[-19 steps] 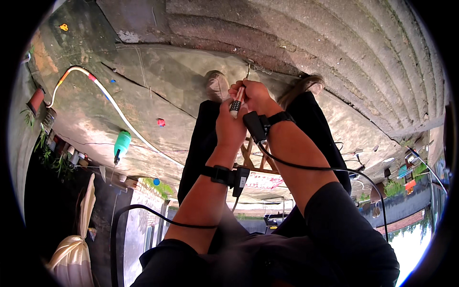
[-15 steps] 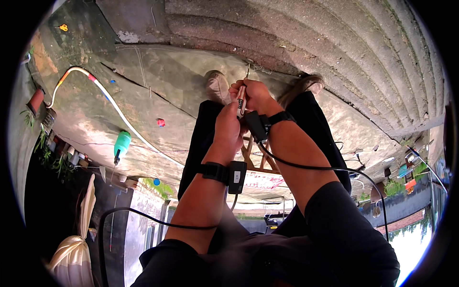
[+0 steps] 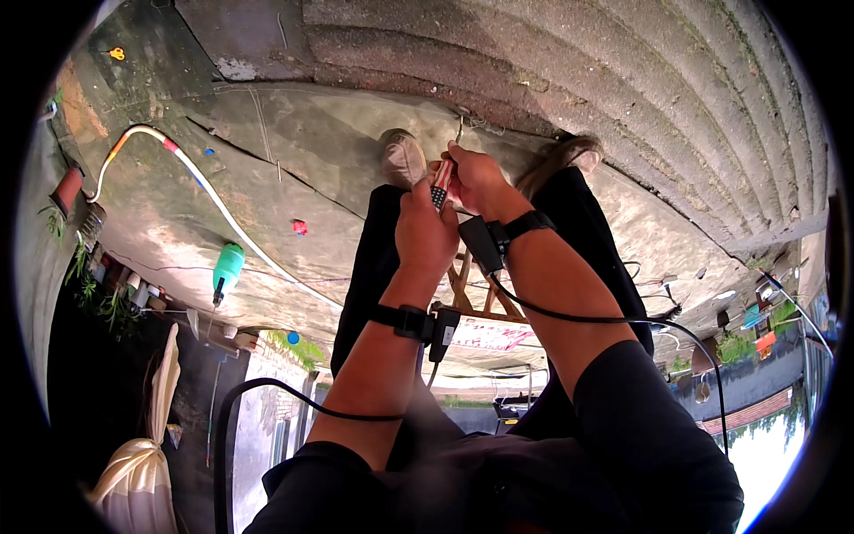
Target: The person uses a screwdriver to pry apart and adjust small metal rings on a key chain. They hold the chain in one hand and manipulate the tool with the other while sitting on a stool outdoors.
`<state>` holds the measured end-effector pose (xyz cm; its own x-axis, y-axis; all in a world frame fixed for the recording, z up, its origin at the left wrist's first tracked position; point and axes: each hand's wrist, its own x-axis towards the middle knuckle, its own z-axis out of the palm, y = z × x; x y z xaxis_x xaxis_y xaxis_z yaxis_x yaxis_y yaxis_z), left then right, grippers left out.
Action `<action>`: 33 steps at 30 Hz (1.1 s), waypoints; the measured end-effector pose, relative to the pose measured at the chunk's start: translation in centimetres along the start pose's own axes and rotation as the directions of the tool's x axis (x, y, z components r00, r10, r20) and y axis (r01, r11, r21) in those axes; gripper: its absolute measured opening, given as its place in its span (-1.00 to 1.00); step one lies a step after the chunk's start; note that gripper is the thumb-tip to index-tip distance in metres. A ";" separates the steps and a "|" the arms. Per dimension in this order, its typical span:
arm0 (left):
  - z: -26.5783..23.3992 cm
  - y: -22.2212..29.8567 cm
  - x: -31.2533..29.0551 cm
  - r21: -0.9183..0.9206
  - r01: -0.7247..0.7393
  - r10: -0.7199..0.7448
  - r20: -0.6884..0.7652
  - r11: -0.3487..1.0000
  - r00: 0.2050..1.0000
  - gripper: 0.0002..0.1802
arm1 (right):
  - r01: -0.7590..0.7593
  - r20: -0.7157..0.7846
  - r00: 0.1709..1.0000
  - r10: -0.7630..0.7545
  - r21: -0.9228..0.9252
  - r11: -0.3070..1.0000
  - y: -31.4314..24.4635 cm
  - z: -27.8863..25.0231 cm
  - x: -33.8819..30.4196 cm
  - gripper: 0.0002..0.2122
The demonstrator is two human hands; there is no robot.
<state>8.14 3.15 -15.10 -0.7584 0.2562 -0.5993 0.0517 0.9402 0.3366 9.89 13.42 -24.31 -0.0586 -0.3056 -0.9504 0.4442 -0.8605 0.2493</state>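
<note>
Both of my hands meet over the ground between my shoes, holding a small piece with reddish and white stripes and a dark, white-dotted end (image 3: 439,197). My left hand (image 3: 425,233) is closed round the dotted end. My right hand (image 3: 478,182) pinches the striped part with thumb and fingers; the fingertips partly cover it. A thin pale rod or wire (image 3: 461,127) shows just beyond the right fingertips. Whether it joins the striped piece, I cannot tell.
Black straps with boxes and cables (image 3: 569,311) run along both forearms. To the left lie a white hose (image 3: 218,206), a green bottle (image 3: 228,267), a small red object (image 3: 300,228) and yellow scissors (image 3: 116,53). Ridged concrete (image 3: 640,98) rises ahead. A wooden frame (image 3: 461,283) stands below my hands.
My left hand has turned and shifted slightly left, and more of the dotted end now shows. The right fingers have moved a little on the striped part.
</note>
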 end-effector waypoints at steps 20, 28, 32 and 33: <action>-2.2 2.5 1.3 -0.641 0.767 -0.406 0.694 0.026 0.594 -0.65 | -0.037 0.060 0.997 0.042 -0.088 0.995 -0.7 -1.2 -1.8 -0.79; 0.2 1.0 0.0 -0.293 0.421 -0.365 0.229 0.858 0.902 -0.59 | 0.017 -0.073 0.997 -0.034 -0.225 0.974 0.0 -1.1 -3.3 -0.74; -1.5 1.2 1.3 -0.589 0.803 -0.416 0.711 0.087 0.567 -0.59 | -0.067 -0.025 0.998 0.064 -0.158 0.985 -1.0 -1.3 -3.8 -0.74; -1.1 1.3 1.5 -0.559 0.791 -0.455 0.654 0.249 0.605 -0.59 | -0.080 -0.027 0.997 0.077 -0.177 0.981 -1.2 -1.2 -4.3 -0.74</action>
<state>6.40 4.51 -14.79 -0.0578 -0.1259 -0.9904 -0.9501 0.3114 0.0159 10.66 16.21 -20.76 -0.0001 -0.3595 -0.9331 0.5989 -0.7473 0.2879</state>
